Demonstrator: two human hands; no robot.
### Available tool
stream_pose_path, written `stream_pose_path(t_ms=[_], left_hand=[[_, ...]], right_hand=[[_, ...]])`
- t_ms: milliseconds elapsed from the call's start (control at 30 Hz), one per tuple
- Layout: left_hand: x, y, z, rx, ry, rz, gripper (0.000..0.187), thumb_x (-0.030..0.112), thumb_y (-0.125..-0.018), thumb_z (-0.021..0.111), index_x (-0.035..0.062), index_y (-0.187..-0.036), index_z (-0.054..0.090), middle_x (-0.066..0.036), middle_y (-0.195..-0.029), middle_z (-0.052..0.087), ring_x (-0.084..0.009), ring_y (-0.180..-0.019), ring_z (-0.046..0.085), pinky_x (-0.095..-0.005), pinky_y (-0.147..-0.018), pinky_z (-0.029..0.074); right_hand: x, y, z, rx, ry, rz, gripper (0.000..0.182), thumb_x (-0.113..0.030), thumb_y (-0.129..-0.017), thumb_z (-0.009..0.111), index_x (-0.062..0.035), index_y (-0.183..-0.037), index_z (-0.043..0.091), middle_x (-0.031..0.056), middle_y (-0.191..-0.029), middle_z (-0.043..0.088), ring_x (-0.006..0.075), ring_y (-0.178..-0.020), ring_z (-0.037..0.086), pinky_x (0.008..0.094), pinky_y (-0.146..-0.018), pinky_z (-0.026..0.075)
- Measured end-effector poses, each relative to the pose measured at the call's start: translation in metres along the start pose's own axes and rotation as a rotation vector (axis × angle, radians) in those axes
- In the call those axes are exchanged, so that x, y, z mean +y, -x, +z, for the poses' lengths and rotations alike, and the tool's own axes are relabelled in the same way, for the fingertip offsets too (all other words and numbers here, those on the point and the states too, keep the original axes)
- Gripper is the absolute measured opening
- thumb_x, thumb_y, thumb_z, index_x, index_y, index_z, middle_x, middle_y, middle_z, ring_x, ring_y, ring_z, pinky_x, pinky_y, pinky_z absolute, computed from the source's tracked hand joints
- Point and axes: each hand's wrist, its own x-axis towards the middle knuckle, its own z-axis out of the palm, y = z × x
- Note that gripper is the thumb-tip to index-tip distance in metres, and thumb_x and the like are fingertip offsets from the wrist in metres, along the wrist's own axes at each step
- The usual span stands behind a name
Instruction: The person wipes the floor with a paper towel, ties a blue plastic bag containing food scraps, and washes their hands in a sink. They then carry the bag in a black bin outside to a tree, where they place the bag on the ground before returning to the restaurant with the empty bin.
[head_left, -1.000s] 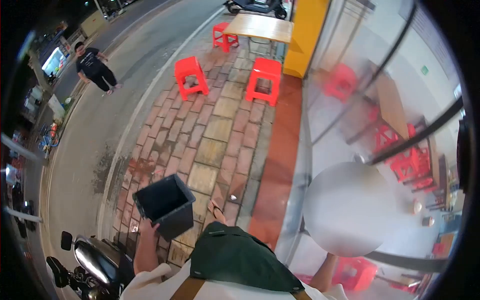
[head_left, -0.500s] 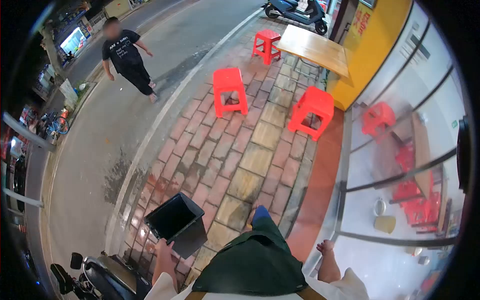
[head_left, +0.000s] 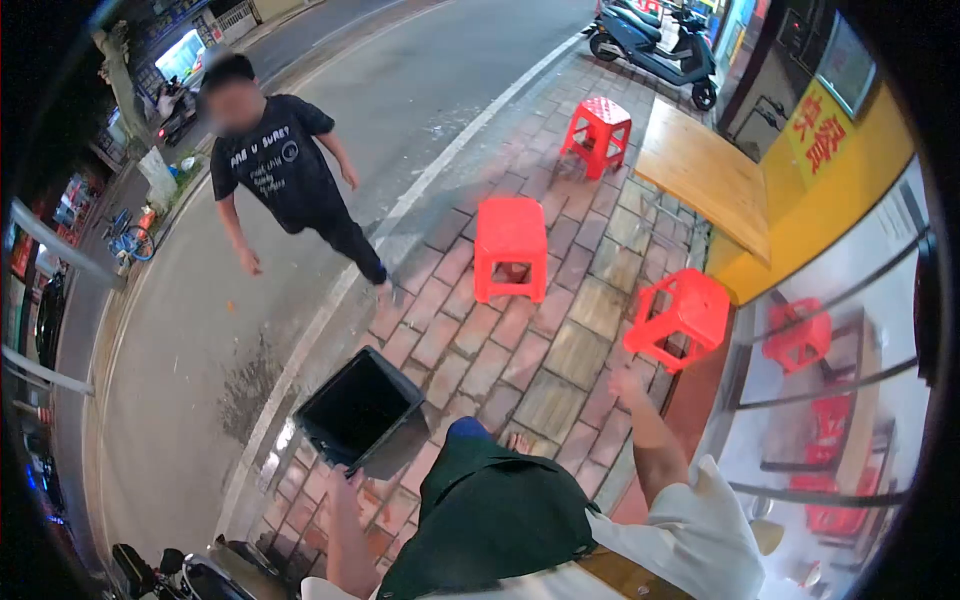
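My left hand (head_left: 343,482) grips the near rim of a black rectangular bin (head_left: 398,440), which is tilted so that its dark inside shows. My right hand (head_left: 627,385) is stretched forward with its fingers out and nothing in them. In this view its fingertips come close to the legs of a red plastic stool (head_left: 690,305) beside the shopfront. A dark green apron (head_left: 490,520) covers my front.
A second red stool (head_left: 510,245) and a third red stool (head_left: 600,135) stand on the brick pavement. A wooden table (head_left: 705,180) adjoins the yellow wall. A person (head_left: 285,165) walks at the kerb. Scooters are parked behind me at left and at the far end.
I have moved forward along the pavement with the bin in my left hand. My right hand has swung forward towards the nearest stool. The person on the road has come closer.
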Motion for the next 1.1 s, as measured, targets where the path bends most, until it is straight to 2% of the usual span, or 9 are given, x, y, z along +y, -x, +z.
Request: stream_pose_path(t_ms=[300, 367, 433, 500, 567, 867, 967, 1067, 1100], left_hand=[[-0.02, -0.145, 0.323, -0.011, 0.03, -0.055, 0.024, -0.002, -0.079, 0.055, -0.002, -0.103, 0.047, -0.017, -0.096, 0.057, -0.0317, -0.069, 0.063, -0.0407, -0.052, 0.06], [0.017, -0.115, 0.412, -0.06, 0.018, 0.021, 0.027, -0.002, -0.08, 0.054, -0.003, -0.107, 0.049, -0.016, -0.098, 0.058, -0.0309, -0.074, 0.064, -0.039, -0.054, 0.062], [0.039, -0.108, 0.48, -0.06, 0.033, 0.027, 0.032, -0.002, -0.079, 0.055, -0.0034, -0.111, 0.049, -0.017, -0.104, 0.057, -0.0305, -0.081, 0.063, -0.0388, -0.056, 0.062], [0.061, -0.133, 0.532, -0.017, 0.029, 0.042, 0.036, -0.002, -0.079, 0.056, -0.0032, -0.114, 0.048, -0.017, -0.111, 0.056, -0.0302, -0.087, 0.062, -0.0392, -0.057, 0.062], [0.071, -0.179, 0.585, 0.037, 0.056, 0.016, 0.039, -0.003, -0.078, 0.057, -0.0019, -0.116, 0.047, -0.017, -0.117, 0.053, -0.0295, -0.094, 0.059, -0.0405, -0.059, 0.063], [0.211, -0.405, 0.793, -0.067, 0.122, -0.037, 0.025, -0.003, -0.079, 0.055, -0.0068, -0.103, 0.049, -0.018, -0.103, 0.054, -0.0331, -0.085, 0.059, -0.0449, -0.071, 0.063], [0.255, -0.521, 0.829, -0.141, -0.331, 0.309, 0.032, -0.002, -0.079, 0.057, -0.0088, -0.109, 0.049, -0.02, -0.105, 0.055, -0.0349, -0.085, 0.06, -0.0461, -0.072, 0.063], [0.329, -0.517, 0.897, -0.182, -1.578, 0.692, 0.04, 0.002, -0.082, 0.059, -0.0105, -0.119, 0.047, -0.022, -0.113, 0.052, -0.0361, -0.092, 0.058, -0.0461, -0.075, 0.062], [0.327, -0.568, 0.903, -0.178, -1.266, 0.578, 0.04, 0.003, -0.084, 0.059, -0.0111, -0.12, 0.046, -0.022, -0.115, 0.051, -0.0364, -0.094, 0.057, -0.0449, -0.077, 0.062]], right_hand=[[-0.187, -0.111, 0.147, -0.065, 0.04, -0.112, 0.036, -0.015, -0.083, 0.062, -0.005, -0.116, 0.05, 0.0091, -0.082, 0.059, 0.0213, -0.06, 0.059, 0.0351, -0.043, 0.046], [-0.158, -0.174, 0.104, -0.889, -0.695, 0.432, 0.028, -0.013, -0.082, 0.062, -0.0049, -0.107, 0.054, 0.0099, -0.076, 0.059, 0.0225, -0.057, 0.058, 0.036, -0.04, 0.043], [-0.136, -0.167, 0.099, -0.338, 0.107, -0.164, 0.019, -0.013, -0.084, 0.06, -0.0041, -0.1, 0.056, 0.0108, -0.071, 0.059, 0.0278, -0.058, 0.059, 0.0396, -0.038, 0.043], [-0.154, -0.149, 0.136, 0.078, 0.311, 0.189, 0.036, -0.038, -0.082, 0.062, -0.0049, -0.093, 0.054, 0.0151, -0.073, 0.06, 0.031, -0.064, 0.063, 0.048, -0.052, 0.052], [-0.157, -0.154, 0.158, 0.244, 0.203, 0.413, 0.028, -0.029, -0.086, 0.057, -0.0038, -0.098, 0.051, 0.0188, -0.075, 0.059, 0.0358, -0.061, 0.062, 0.0531, -0.052, 0.051], [-0.106, -0.388, 0.26, 0.285, 0.046, 0.571, 0.025, -0.019, -0.09, 0.051, -0.0024, -0.109, 0.052, 0.0212, -0.08, 0.06, 0.0349, -0.061, 0.061, 0.0488, -0.051, 0.051], [-0.231, -0.466, 0.37, -0.14, -0.028, 0.43, 0.016, -0.01, -0.088, 0.051, -0.0059, -0.103, 0.053, 0.0129, -0.082, 0.058, 0.0325, -0.065, 0.063, 0.0499, -0.056, 0.054], [-0.411, -0.511, 0.469, 0.025, 0.096, 0.178, 0.044, -0.011, -0.088, 0.055, -0.0046, -0.131, 0.048, 0.0145, -0.094, 0.063, 0.0272, -0.065, 0.065, 0.0408, -0.055, 0.057], [-0.451, -0.537, 0.48, 0.022, 0.11, 0.121, 0.047, -0.013, -0.089, 0.056, -0.0049, -0.134, 0.046, 0.0141, -0.094, 0.064, 0.0257, -0.064, 0.065, 0.0389, -0.053, 0.056]])
